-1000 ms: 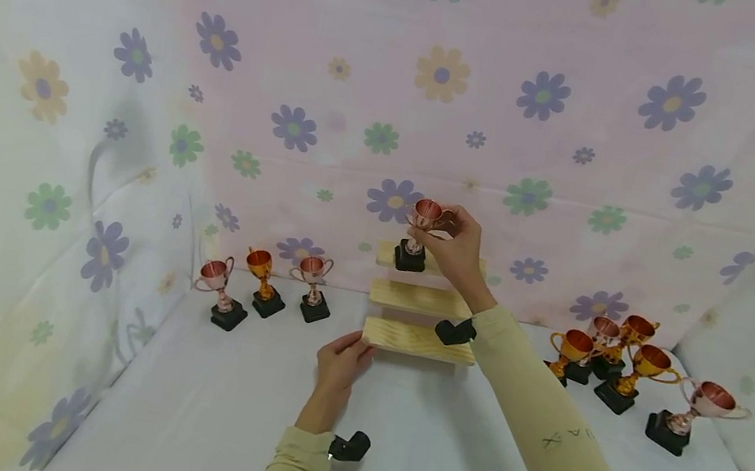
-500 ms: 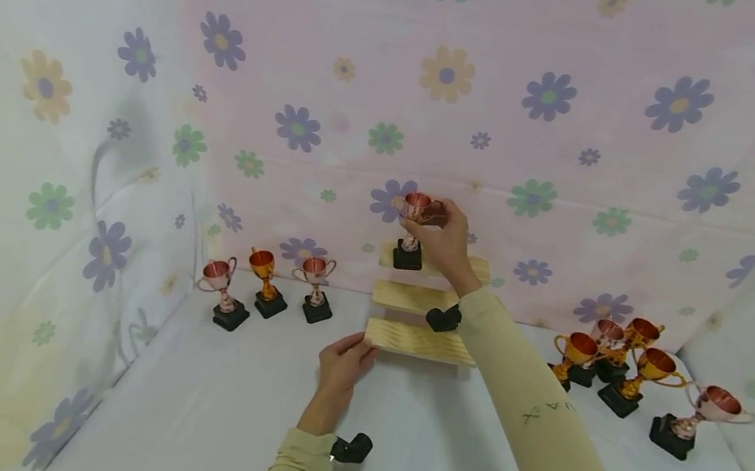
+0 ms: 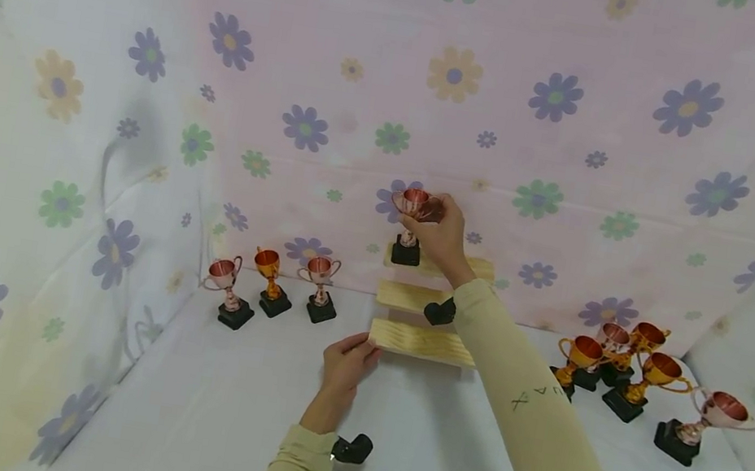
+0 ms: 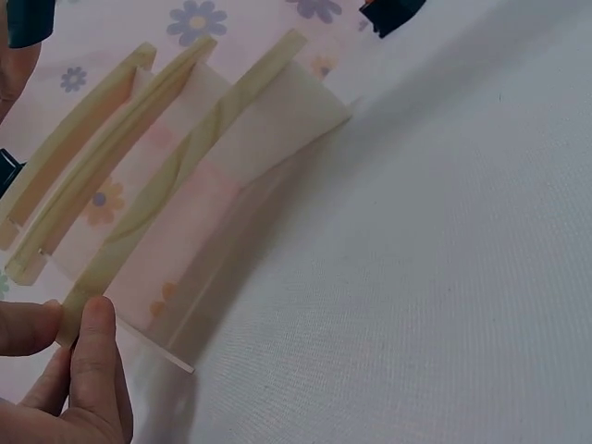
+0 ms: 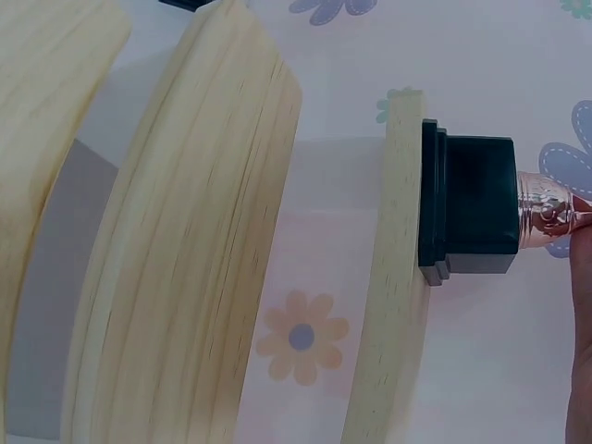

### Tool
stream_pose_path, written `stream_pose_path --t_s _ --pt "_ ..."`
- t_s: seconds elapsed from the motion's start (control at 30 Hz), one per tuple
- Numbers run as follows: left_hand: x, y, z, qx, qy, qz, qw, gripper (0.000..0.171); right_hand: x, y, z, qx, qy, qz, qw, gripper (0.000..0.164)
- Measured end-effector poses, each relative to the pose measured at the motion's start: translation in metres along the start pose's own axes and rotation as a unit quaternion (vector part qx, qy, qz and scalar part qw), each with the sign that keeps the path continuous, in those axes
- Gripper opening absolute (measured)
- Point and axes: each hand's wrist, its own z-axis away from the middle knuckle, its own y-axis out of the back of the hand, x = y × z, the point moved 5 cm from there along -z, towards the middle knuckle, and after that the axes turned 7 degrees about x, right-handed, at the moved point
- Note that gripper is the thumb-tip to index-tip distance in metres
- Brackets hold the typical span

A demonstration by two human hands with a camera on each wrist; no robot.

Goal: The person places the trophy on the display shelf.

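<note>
A three-tier wooden shelf stand [image 3: 427, 342] stands against the back cloth. My right hand [image 3: 443, 233] pinches a rose-gold trophy cup [image 3: 414, 204] by its upper part, over the left end of the top tier. In the right wrist view the trophy's black base [image 5: 476, 205] sits flush against the top board [image 5: 393, 277], and the cup is upright. My left hand [image 3: 346, 362] pinches the left end of the lowest board; in the left wrist view the thumb and fingers [image 4: 96, 361] clasp that board [image 4: 166, 176] from both faces.
Left of the stand are a rose-gold trophy [image 3: 230, 295], a gold trophy [image 3: 272, 283] and another rose-gold trophy [image 3: 319, 289]. To the right stands a cluster of several gold and rose-gold trophies, with one rose-gold trophy [image 3: 699, 426] nearest the front. Flowered cloth [image 3: 546, 155] hangs behind.
My right hand has carried the trophy slightly left along the top tier, to its left end. My left hand keeps its grip on the lowest board. The head view has shifted a little.
</note>
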Motion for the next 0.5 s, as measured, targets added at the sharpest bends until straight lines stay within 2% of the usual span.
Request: stream_pose_path --t_s 0.17,0.3,0.4,0.5 --pt "-0.001 -0.001 -0.001 -0.003 0.006 -0.003 1.0 0.032 -0.003 0.001 0.002 0.008 0.011 0.004 1.0 0.04" --pt "0.0 -0.001 0.0 -0.002 0.005 -0.007 1.0 0.031 -0.022 0.004 0.009 0.017 0.014 -0.006 1.0 0.038" --pt "0.003 0.0 0.002 -0.005 -0.006 -0.001 1.0 0.028 -0.035 0.004 0.015 0.025 0.01 -0.011 1.0 0.039" --pt "0.004 0.002 0.004 -0.008 -0.019 0.01 0.9997 0.025 -0.036 0.002 0.017 0.031 0.004 -0.003 0.999 0.038"
